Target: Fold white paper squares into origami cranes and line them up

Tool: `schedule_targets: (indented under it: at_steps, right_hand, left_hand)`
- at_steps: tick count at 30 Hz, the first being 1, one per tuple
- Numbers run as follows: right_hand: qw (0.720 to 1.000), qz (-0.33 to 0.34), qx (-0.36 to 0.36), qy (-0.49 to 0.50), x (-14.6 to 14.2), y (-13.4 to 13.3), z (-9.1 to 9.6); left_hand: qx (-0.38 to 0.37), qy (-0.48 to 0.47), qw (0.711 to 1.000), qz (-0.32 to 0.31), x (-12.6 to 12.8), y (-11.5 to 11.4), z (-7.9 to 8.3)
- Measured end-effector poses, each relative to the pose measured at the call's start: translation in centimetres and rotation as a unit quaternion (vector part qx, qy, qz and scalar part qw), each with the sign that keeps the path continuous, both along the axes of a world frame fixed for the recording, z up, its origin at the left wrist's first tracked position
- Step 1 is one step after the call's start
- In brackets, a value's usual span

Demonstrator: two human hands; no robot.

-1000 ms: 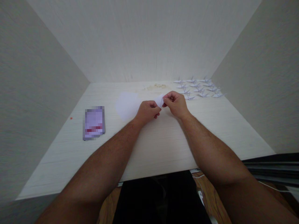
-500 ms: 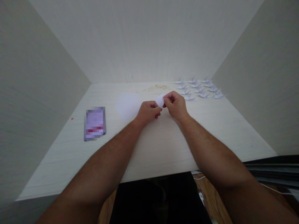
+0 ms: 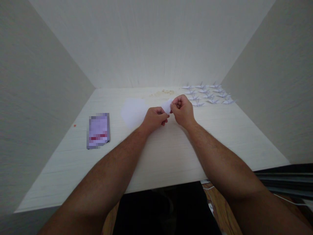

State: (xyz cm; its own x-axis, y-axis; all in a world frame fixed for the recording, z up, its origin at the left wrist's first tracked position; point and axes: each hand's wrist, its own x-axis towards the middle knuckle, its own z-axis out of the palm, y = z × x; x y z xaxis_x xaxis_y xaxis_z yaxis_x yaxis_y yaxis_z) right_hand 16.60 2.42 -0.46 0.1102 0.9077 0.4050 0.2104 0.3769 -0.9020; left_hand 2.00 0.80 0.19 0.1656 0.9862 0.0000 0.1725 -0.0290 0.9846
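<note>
Between my two hands is a small folded piece of white paper (image 3: 167, 106), held just above the middle of the table. My left hand (image 3: 156, 117) pinches its lower left side, with the thumb on top. The right hand (image 3: 181, 109) grips its right edge between thumb and fingertips, and those fingers hide part of the folds. Beside my left hand, white paper sheets (image 3: 134, 111) lie flat on the table. Several folded white paper cranes (image 3: 207, 94) stand in rows at the back right, beyond my right hand.
On the left of the white table (image 3: 168, 156) lies a flat purple item (image 3: 98, 130), blurred out. A small orange speck (image 3: 75, 125) is near the left panel. Panels rise at the back and both sides. White cables (image 3: 210, 195) hang below the front edge.
The right hand has shifted very slightly, and the right edge of the folded paper looks flatter under its fingers. Both hands keep hold of the paper.
</note>
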Motion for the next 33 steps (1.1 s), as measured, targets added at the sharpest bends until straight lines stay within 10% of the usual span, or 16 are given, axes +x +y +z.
schedule_targets:
  at_steps: [33]
  right_hand:
    - [0.967,-0.022,0.021,-0.252,0.2,-0.75,0.14]
  left_hand:
    - [0.11,0.052,0.987,0.104,0.11,0.5,-0.76]
